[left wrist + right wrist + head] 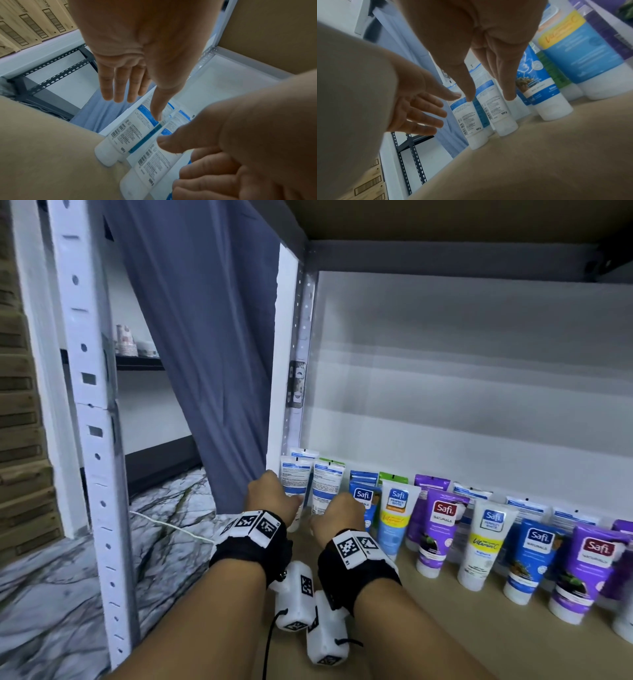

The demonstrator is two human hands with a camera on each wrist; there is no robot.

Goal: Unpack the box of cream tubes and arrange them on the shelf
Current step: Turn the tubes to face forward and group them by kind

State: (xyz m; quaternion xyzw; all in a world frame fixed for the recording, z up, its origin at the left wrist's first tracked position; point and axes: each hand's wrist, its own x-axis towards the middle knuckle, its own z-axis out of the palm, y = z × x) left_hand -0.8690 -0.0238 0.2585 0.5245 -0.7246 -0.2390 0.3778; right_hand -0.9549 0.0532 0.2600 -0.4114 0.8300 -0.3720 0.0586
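Two white-and-blue cream tubes stand cap-down, backs outward, at the left end of the shelf board (445, 631). My left hand (270, 494) is beside the leftmost tube (295, 479); in the left wrist view its fingers (120, 88) are straight and spread, and only the thumb touches that tube (130, 135). My right hand (337, 513) holds the second tube (328, 484). The right wrist view shows that tube (498, 115) between thumb and straight fingers (510, 93). No box is in view.
A row of blue, purple and yellow-banded tubes (489, 529) runs rightward along the white back wall. A white perforated post (92, 405) and a grey curtain (205, 354) bound the shelf's left. Marble floor (51, 577) lies below left. The shelf board's front part (522, 162) is bare.
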